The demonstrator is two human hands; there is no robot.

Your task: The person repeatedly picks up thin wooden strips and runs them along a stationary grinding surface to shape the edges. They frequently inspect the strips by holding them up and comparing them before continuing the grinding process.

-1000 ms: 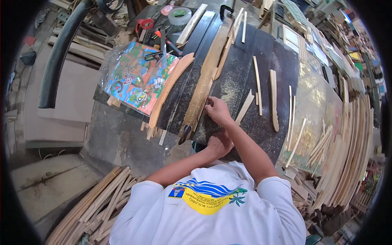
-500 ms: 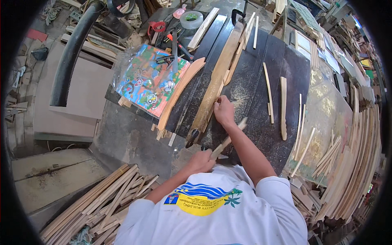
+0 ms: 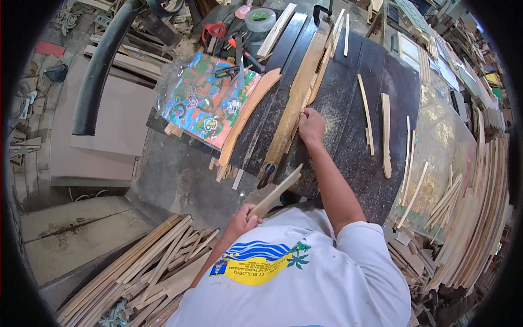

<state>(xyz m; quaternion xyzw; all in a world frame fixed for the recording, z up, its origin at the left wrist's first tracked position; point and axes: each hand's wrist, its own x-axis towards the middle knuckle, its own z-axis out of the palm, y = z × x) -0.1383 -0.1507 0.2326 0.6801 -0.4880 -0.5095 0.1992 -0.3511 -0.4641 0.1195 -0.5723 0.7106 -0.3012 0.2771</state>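
My left hand (image 3: 243, 219) is closed around one end of a short flat wooden strip (image 3: 279, 191), which slants up and right above my shirt. My right hand (image 3: 311, 128) has its fingers curled at the right edge of a long wooden board (image 3: 294, 103), pinching what looks like a thin wooden strip (image 3: 290, 140) lying along that edge; the fingertips are partly hidden. A black clamp (image 3: 322, 13) grips the board's far end. Near its close end is a dark oval object (image 3: 266, 175). A wavy-edged wooden piece (image 3: 321, 71) lies against the board's right side.
Sawdust covers the dark worktable (image 3: 348, 109). A curved wooden piece (image 3: 248, 117) lies beside a colourful plastic-covered sheet (image 3: 204, 101). Tools and a roll of clear tape (image 3: 260, 20) sit behind. A large dark-handled saw (image 3: 103, 71) hangs left. Wood strips (image 3: 147, 261) are piled at lower left.
My left hand has moved left and down with the wooden strip, now clear of my right forearm. My right hand has slid slightly up and right along the board. The view has shifted a little.
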